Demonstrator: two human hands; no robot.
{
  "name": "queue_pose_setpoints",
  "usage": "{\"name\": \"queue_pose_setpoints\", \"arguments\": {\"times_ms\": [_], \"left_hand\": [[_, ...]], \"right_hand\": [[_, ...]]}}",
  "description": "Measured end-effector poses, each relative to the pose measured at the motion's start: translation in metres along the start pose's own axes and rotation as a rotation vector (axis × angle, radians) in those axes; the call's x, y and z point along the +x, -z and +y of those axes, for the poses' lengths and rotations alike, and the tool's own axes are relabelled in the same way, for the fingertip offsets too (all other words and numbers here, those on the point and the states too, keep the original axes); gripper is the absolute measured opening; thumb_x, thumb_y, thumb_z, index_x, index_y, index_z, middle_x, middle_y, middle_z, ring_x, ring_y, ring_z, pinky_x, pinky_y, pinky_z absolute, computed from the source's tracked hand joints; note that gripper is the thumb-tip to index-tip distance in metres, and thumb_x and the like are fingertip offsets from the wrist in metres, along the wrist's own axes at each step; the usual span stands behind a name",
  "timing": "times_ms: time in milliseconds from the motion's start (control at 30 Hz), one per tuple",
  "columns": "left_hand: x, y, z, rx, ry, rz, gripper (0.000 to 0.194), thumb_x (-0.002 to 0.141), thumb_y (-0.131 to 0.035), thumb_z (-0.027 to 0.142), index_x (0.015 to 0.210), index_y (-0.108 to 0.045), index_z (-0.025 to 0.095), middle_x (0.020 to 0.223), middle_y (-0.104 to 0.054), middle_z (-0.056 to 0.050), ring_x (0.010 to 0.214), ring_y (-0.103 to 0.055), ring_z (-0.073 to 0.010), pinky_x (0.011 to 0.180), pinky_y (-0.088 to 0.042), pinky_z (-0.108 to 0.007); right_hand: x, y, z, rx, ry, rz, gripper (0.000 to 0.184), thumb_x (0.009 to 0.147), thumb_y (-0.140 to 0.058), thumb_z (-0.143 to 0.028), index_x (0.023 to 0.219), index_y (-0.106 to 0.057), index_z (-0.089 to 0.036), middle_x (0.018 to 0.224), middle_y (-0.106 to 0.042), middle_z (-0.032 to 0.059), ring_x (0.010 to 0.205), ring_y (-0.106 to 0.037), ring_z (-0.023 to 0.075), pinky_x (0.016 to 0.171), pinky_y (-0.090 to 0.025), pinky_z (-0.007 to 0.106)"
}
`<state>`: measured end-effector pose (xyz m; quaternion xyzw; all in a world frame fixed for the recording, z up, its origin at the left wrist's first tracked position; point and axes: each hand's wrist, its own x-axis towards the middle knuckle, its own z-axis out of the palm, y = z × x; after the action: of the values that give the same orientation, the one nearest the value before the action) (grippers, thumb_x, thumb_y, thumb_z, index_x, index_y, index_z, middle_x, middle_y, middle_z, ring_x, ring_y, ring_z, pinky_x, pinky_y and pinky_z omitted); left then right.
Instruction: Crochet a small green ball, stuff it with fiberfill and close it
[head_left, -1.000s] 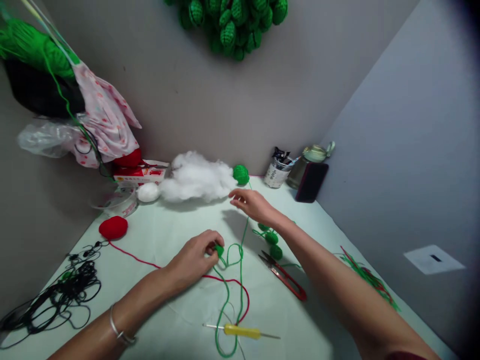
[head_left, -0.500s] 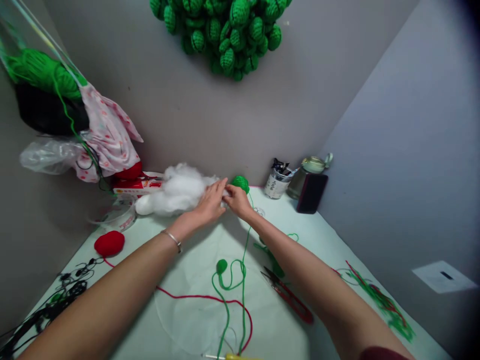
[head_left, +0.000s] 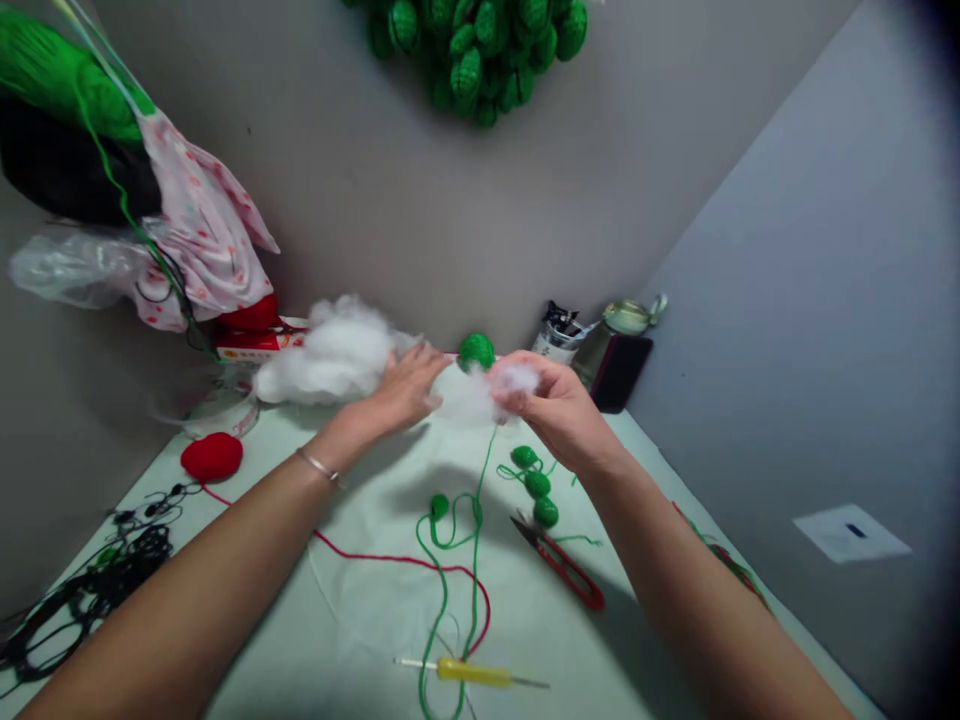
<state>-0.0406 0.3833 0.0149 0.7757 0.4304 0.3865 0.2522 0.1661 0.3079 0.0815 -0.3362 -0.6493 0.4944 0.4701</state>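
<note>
A big heap of white fiberfill stuffing [head_left: 330, 355] lies at the back of the table. My left hand [head_left: 409, 385] rests against its right side, fingers stretched out. My right hand [head_left: 551, 400] pinches a small wispy tuft of stuffing [head_left: 517, 378] in the air, apart from the heap. Behind the tuft sits a green yarn ball [head_left: 475, 352], its strand running forward to a small green crocheted piece [head_left: 439, 506]. Below my right hand lie three small green crocheted balls [head_left: 537, 484].
Red thread snips [head_left: 562, 565] and a yellow-handled crochet hook [head_left: 472, 672] lie in front. A red yarn ball [head_left: 212, 457] and tangled black cord [head_left: 97, 580] are at left. A phone [head_left: 621, 372] leans by a jar [head_left: 628, 318] at back right. Green crocheted pieces [head_left: 480, 50] hang above.
My right hand has pulled away from the heap to the right, carrying a tuft of stuffing. My left hand stays at the heap. The view has shifted slightly.
</note>
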Motion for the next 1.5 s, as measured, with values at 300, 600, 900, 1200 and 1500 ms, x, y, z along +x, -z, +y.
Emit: {"name": "queue_pose_setpoints", "arguments": {"times_ms": [300,600,900,1200,1500], "left_hand": [[-0.086,-0.013,0.077,-1.142,0.498,0.122,0.032,0.100,-0.059,0.049,0.107,-0.066,0.019,0.103,-0.074,-0.007,0.097,-0.071,-0.0214,0.075,-0.060,-0.029],[-0.081,0.034,0.052,-1.140,0.481,0.197,0.021,0.082,-0.080,0.029,0.080,-0.063,0.017,0.063,-0.042,0.008,0.045,-0.035,-0.0029,0.038,-0.027,-0.013],[-0.087,0.044,0.046,-0.507,0.284,-0.109,0.018,0.087,-0.076,0.035,0.101,-0.074,0.023,0.086,-0.069,0.001,0.071,-0.064,-0.0137,0.074,-0.050,-0.026],[-0.089,0.027,0.057,-0.274,0.170,-0.202,0.012,0.090,-0.066,0.033,0.097,-0.071,0.024,0.096,-0.073,0.000,0.089,-0.064,-0.0207,0.082,-0.047,-0.031],[-0.094,0.021,0.063,-0.263,0.172,-0.089,0.012,0.087,-0.072,0.031,0.089,-0.064,0.023,0.087,-0.068,0.003,0.081,-0.061,-0.0172,0.074,-0.044,-0.028]], "right_hand": [[-0.026,-0.061,0.037,-0.828,0.276,-0.019,0.039,0.095,-0.048,-0.008,0.129,-0.062,-0.020,0.128,-0.069,0.0143,0.123,-0.060,0.0296,0.109,-0.049,0.053],[-0.059,-0.047,0.049,-0.749,0.072,-0.212,0.043,0.101,-0.061,-0.022,0.142,-0.052,-0.029,0.132,-0.062,0.0097,0.110,-0.066,0.0213,0.098,-0.056,0.039],[-0.051,-0.039,0.070,-0.609,-0.069,-0.339,0.033,0.092,-0.060,-0.008,0.120,-0.067,-0.022,0.120,-0.073,0.0083,0.104,-0.068,0.0206,0.094,-0.054,0.037],[-0.053,-0.036,0.055,-0.310,0.032,-0.060,0.056,0.096,-0.062,-0.020,0.149,-0.047,-0.027,0.126,-0.076,0.0089,0.108,-0.071,0.0204,0.099,-0.057,0.043],[-0.061,-0.052,0.049,-0.651,0.338,0.087,0.059,0.096,-0.052,-0.005,0.149,-0.047,-0.030,0.121,-0.073,0.0080,0.105,-0.068,0.0214,0.097,-0.058,0.042]]}}
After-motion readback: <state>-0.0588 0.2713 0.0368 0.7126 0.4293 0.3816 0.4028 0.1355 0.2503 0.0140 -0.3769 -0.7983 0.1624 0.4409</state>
